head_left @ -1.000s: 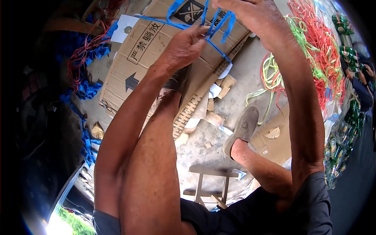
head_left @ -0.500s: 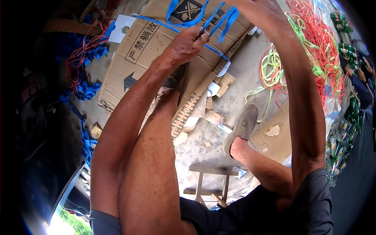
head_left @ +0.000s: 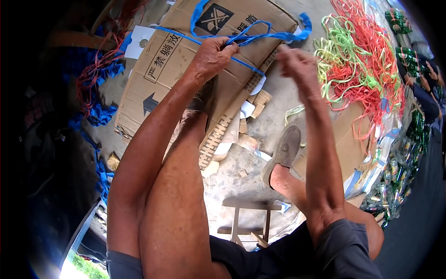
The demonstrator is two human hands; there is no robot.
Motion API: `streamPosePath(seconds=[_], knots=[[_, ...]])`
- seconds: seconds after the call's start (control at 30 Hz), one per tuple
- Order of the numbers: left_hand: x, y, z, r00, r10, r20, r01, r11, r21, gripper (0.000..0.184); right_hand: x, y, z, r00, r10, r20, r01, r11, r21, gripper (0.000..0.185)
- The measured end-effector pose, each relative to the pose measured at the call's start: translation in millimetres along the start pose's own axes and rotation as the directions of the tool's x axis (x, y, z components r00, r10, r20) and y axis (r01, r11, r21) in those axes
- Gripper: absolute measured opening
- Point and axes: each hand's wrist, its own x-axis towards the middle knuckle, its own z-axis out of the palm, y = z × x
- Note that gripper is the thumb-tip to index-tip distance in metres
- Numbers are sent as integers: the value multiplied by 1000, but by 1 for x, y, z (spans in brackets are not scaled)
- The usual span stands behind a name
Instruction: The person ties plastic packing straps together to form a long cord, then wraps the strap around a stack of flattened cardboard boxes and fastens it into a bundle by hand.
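In the head view, flattened cardboard with printed black characters lies stacked on the ground. A blue strap runs tightly across it. My left hand is closed, pinching the blue strap where it crosses and loops. From there a loose end of the strap trails to the upper right and curls past the cardboard's edge. My right hand is just right of the cardboard, apart from the strap as far as I see. Its fingers are curled but smeared by motion. My left shoe presses on the cardboard.
A tangled heap of red and green straps lies to the right. Green bottles in bundles line the far right, with another person's hands nearby. A small wooden stool stands below me. Blue and red straps lie left.
My right hand has come down from the top edge to the cardboard's right side. The strap's loose end now trails rightward. My left hand keeps its pinch, shifted slightly left in view.
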Motion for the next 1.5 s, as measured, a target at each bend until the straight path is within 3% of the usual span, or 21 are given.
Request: streamPosePath(seconds=[0.03,0.1,0.17,0.27,0.37,0.47,0.53,0.63,0.67,0.7,0.8,0.97,1.03,1.1,1.17,1.27,1.37,1.4,1.5], knots=[[1,-1,1,1000,4,8,-4,1000,-5,29,-8,8,20,986,111,124,-126,984,127,40],[2,-4,3,1000,26,14,-26,999,-25,28,-14,15,55,967,169,190,-192,975,113,45],[4,-11,4,998,62,11,-62,997,-50,28,-6,11,77,980,146,137,-174,961,217,45],[3,-13,7,994,109,23,-106,990,-97,26,19,18,90,989,-42,142,1,961,276,38],[1,-8,1,999,34,12,-34,998,-51,31,29,23,99,983,-33,182,-103,723,684,31],[-6,7,-2,991,71,-111,-88,984,-155,40,32,23,94,984,53,171,-171,563,809,31],[-3,2,-9,991,-7,-132,-27,967,-254,44,34,21,88,979,150,140,-195,473,859,35],[0,12,-10,975,-117,-187,29,909,-417,47,29,11,83,957,-12,289,-237,539,808,34],[3,18,-8,970,-151,-191,40,874,-485,48,28,8,87,974,74,214,-215,603,769,40],[6,22,-7,964,-185,-193,50,834,-550,49,27,3,85,972,47,232,-210,620,756,40],[10,30,-17,979,-192,-66,89,699,-709,51,25,-13,80,960,-13,281,-197,680,706,39],[7,57,-24,989,-143,-28,92,758,-646,53,19,-39,65,913,-153,379,-92,827,555,39],[6,64,-29,993,-117,-22,77,774,-629,54,7,-66,68,930,-213,299,128,951,280,41],[-1,66,-31,996,-85,-12,62,808,-586,54,1,-71,69,936,-230,267,181,964,195,42],[-1,61,-34,998,-55,-7,43,838,-544,54,1,-68,70,942,-194,273,94,936,339,42],[3,47,-36,999,-34,-14,23,872,-488,54,3,-62,70,942,-208,262,133,951,279,43],[17,31,-37,999,-26,-41,5,892,-452,54,29,-29,64,934,-98,342,-130,802,584,45],[26,16,-37,998,-34,-47,10,895,-446,53,40,-13,66,926,-136,352,-108,799,592,44],[35,-7,-40,980,-92,-177,33,950,-309,52,50,14,67,978,63,197,-172,777,605,42]])
